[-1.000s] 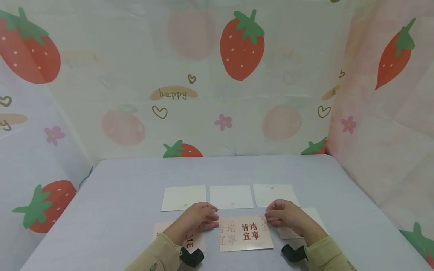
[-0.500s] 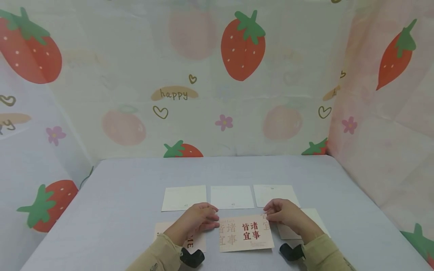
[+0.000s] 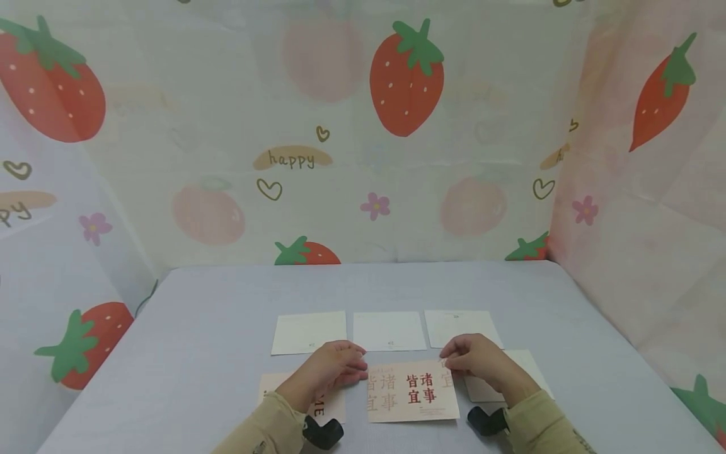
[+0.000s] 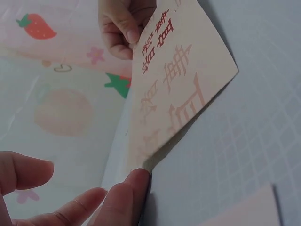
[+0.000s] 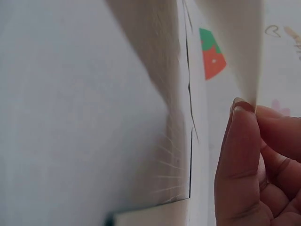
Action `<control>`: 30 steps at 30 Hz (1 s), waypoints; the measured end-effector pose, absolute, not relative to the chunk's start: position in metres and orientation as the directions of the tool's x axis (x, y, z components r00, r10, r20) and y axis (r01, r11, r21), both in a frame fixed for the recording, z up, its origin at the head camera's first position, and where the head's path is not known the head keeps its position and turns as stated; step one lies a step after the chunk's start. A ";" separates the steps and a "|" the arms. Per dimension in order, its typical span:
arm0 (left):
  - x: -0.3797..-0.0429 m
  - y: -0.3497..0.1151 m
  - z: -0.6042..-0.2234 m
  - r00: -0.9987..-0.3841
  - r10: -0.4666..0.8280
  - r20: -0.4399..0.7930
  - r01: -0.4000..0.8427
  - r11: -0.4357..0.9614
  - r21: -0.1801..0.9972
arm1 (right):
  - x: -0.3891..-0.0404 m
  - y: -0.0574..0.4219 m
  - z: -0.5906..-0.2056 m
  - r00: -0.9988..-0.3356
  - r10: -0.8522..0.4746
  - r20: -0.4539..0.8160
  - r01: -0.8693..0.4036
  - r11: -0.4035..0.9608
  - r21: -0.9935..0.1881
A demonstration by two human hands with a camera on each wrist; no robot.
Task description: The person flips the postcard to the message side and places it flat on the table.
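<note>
A cream postcard (image 3: pixel 413 394) with red Chinese characters stands tilted between the hands, its right side raised off the table. My right hand (image 3: pixel 479 359) pinches its upper right corner. In the right wrist view, the thumb and a finger (image 5: pixel 240 160) meet on the card's pale back. My left hand (image 3: pixel 329 369) is at the card's left edge, fingers loosely bent. Seen from the left wrist, one fingertip (image 4: pixel 138 181) touches the card's near corner while the thumb (image 4: pixel 28 172) stays apart from it. Beneath the left hand lies a pinkish card (image 3: pixel 334 413) with dark letters, partly covered.
Beyond the hands, three pale cards form a row: a left card (image 3: pixel 306 331), a middle card (image 3: pixel 388 331) and a right card (image 3: pixel 454 321). Another pale card (image 3: pixel 524 366) lies partly under the right hand. Strawberry-printed curtains (image 3: pixel 340 94) enclose the white table (image 3: pixel 215 302).
My right hand has shifted slightly left and pinches the card's corner, and the card's right side has tipped up a little. The left hand stays nearly in place.
</note>
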State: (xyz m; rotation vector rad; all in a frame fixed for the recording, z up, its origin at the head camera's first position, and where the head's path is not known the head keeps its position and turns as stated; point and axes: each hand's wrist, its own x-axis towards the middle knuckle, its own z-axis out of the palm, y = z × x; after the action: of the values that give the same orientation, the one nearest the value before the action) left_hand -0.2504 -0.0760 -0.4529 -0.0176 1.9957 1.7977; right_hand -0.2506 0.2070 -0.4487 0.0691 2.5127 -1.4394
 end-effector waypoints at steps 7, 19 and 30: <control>-0.249 -0.075 -0.454 -0.900 0.270 -0.342 -0.304 0.173 0.937 | -0.250 0.207 -0.445 -0.975 -0.084 -0.207 0.144 0.470 -0.871; -0.248 -0.073 -0.456 -0.899 0.289 -0.330 -0.261 0.253 0.932 | -0.252 0.206 -0.440 -0.978 -0.064 -0.201 0.156 0.424 -0.892; -0.247 -0.073 -0.460 -0.908 0.311 -0.280 -0.195 0.278 0.941 | -0.253 0.208 -0.437 -0.983 -0.064 -0.172 0.135 0.383 -0.914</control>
State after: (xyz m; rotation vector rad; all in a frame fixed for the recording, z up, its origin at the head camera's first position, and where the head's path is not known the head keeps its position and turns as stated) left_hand -0.2466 -0.0728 -0.4596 0.1040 2.1426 1.6669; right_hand -0.2530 0.2083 -0.4368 0.0637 2.4580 -1.6507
